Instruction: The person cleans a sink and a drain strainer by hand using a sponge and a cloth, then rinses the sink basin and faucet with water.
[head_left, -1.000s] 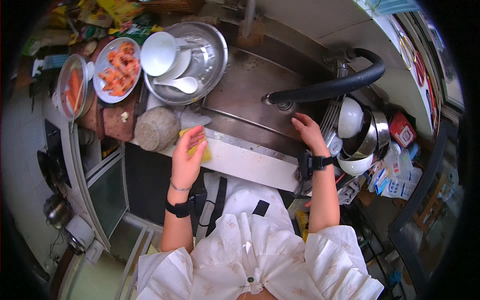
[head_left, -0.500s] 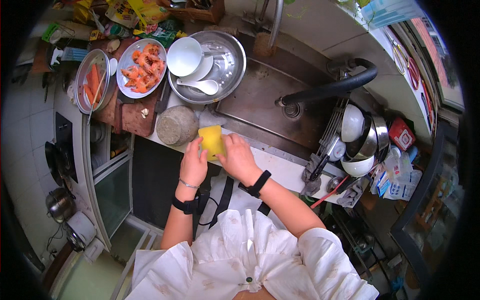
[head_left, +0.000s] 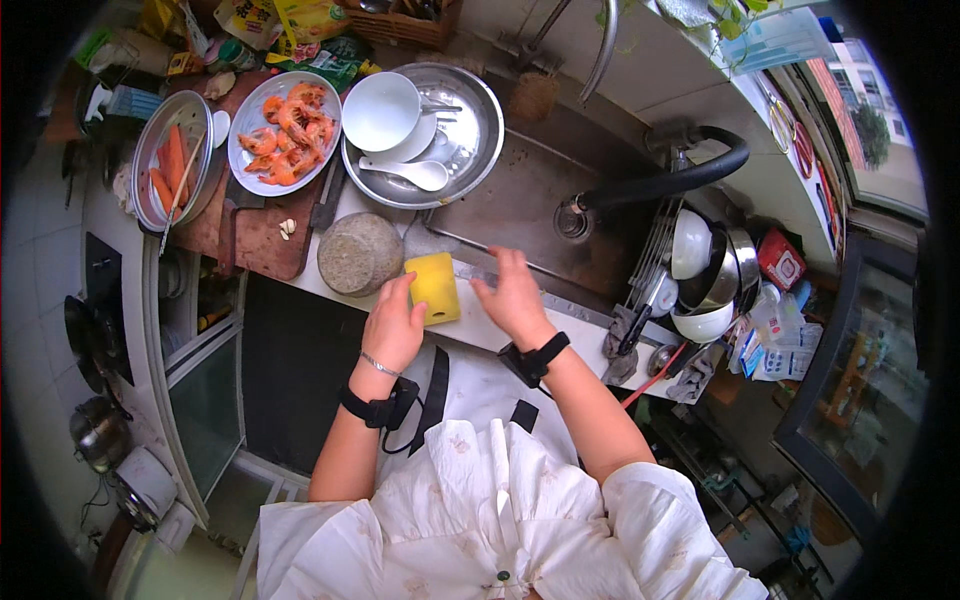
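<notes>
A yellow rectangular block (head_left: 433, 287) with a small slot near its lower edge rests on the white counter strip (head_left: 478, 330) in front of the sink. I cannot make out its exact kind. My left hand (head_left: 394, 328) is at the block's left side, thumb and fingers apart, fingertips at or just touching its edge. My right hand (head_left: 514, 298) is open to the right of the block, apart from it, fingers spread over the sink's front rim. A round grey stone-like block (head_left: 359, 254) sits just left of the yellow one.
The metal sink (head_left: 520, 200) lies behind, with a black faucet hose (head_left: 690, 175). A steel basin (head_left: 470, 135) holds a bowl and a spoon. Farther left are a plate of shrimp (head_left: 288, 133), a bowl of carrots (head_left: 175, 170) and garlic (head_left: 288, 228) on a cutting board (head_left: 268, 250). Bowls (head_left: 692, 245) stand right.
My right hand has let go of the yellow block and moved right, fingers opening. My left hand stays at the block's left side. The whole view has shifted slightly.
</notes>
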